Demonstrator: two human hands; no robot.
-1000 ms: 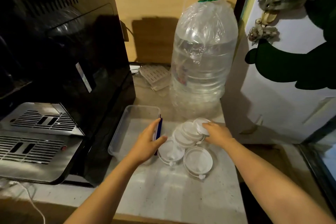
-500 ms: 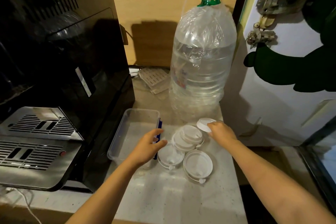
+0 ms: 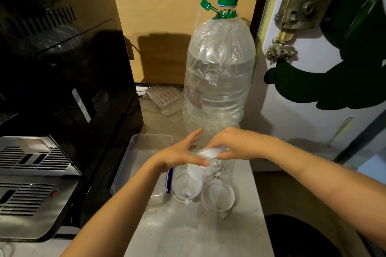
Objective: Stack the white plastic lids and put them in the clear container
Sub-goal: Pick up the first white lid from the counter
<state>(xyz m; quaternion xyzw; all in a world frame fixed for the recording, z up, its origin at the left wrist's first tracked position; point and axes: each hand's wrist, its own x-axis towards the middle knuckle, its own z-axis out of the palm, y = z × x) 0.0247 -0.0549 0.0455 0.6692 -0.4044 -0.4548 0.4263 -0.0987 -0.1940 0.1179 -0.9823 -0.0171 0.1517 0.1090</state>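
Observation:
Several white round plastic lids lie on the pale counter; two sit flat in front [image 3: 186,185] [image 3: 217,194], and others overlap behind them [image 3: 200,172]. My right hand [image 3: 240,146] pinches one white lid [image 3: 211,152] and holds it tilted just above that overlapping pile. My left hand [image 3: 181,153] hovers right beside it with fingers spread, its thumb lying across the pile. The clear rectangular container [image 3: 133,162] stands left of the lids, partly hidden by my left forearm, and looks to have no lids in it.
A big water bottle [image 3: 217,89] with a green cap stands right behind the lids. A black appliance [image 3: 62,89] walls in the left side. A blue pen-like item [image 3: 169,179] lies along the container's right rim. A door [image 3: 302,121] bounds the right.
My right hand has picked up the far-right lid and brought it left, over the pile. My left hand has left the container's edge and moved right, up to the lids.

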